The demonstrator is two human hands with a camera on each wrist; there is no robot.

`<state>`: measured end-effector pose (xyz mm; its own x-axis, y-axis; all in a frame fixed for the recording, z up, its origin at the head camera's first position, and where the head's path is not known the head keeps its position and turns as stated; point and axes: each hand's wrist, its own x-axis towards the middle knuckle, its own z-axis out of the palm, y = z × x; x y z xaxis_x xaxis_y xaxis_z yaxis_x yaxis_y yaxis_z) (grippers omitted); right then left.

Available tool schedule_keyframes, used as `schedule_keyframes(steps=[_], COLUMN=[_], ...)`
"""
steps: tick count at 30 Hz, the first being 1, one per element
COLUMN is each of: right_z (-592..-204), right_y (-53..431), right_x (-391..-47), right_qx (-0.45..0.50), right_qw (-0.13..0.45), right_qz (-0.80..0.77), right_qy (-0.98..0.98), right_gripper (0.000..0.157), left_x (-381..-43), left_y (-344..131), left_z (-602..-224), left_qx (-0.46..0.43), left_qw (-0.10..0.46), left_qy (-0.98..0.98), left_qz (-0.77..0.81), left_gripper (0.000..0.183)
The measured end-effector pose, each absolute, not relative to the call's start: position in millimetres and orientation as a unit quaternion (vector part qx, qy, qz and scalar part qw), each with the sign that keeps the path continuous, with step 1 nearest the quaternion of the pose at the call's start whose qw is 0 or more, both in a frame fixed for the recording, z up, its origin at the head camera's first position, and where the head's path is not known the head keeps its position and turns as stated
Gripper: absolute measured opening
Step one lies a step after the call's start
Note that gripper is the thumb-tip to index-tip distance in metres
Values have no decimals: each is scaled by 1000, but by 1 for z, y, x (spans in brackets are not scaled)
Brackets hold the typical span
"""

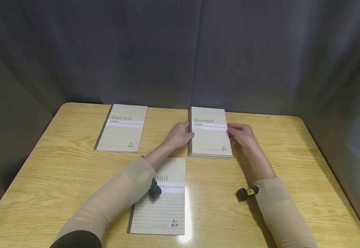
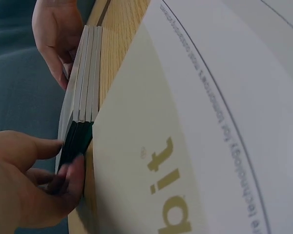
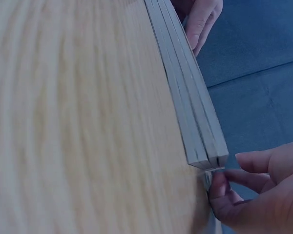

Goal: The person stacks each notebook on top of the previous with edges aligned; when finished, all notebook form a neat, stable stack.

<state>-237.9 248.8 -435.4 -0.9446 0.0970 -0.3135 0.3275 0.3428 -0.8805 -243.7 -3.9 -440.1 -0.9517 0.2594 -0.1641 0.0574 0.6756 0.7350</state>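
Note:
A stack of several notebooks (image 1: 209, 137) with pale covers and dark spines lies near the table's back edge, right of centre. My left hand (image 1: 179, 135) grips the spine side; in the left wrist view, its thumb (image 2: 46, 148) is at the top cover and its bent fingers are at the dark spines. At the opposite edge is my right hand (image 1: 243, 135), its fingertips pinching at the stack. The right wrist view shows the bent fingers (image 3: 222, 190) against the stack's corner. Part of their contact is hidden there.
One notebook (image 1: 122, 132) lies flat at the back left. Another notebook (image 1: 164, 210) lies nearer me, partly under my left forearm. The wooden table (image 1: 291, 148) meets dark curtains (image 1: 245, 51) behind and at both sides.

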Motion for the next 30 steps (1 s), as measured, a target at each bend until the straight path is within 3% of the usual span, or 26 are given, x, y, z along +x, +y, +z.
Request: schedule_keyframes(steps=[4,11,19,25,30], right_z=[-430,-416,-410,-410,-408], right_y=[247,238,227,230,234], right_x=[-234,-226,-224,-221,-209], right_qx=[122,112,114,94,71], right_qw=[103,114,112,121,71], right_qz=[-568,-571,-570,-551,-481], right_qy=[808,805,806,820,871], right_gripper=[55,55,51,61,59], left_x=[-244,-243,-239,-239,-236], left_y=[-5,3,3,-5,-37], left_z=[-437,-428,-421,-415,-402], left_qx=[83,54,28,37,79], left_qw=[94,151,174,185,165], left_qy=[907,860,843,841,855], left_qz=[401,484,508,507,485], left_gripper=[53,63,72,75,71])
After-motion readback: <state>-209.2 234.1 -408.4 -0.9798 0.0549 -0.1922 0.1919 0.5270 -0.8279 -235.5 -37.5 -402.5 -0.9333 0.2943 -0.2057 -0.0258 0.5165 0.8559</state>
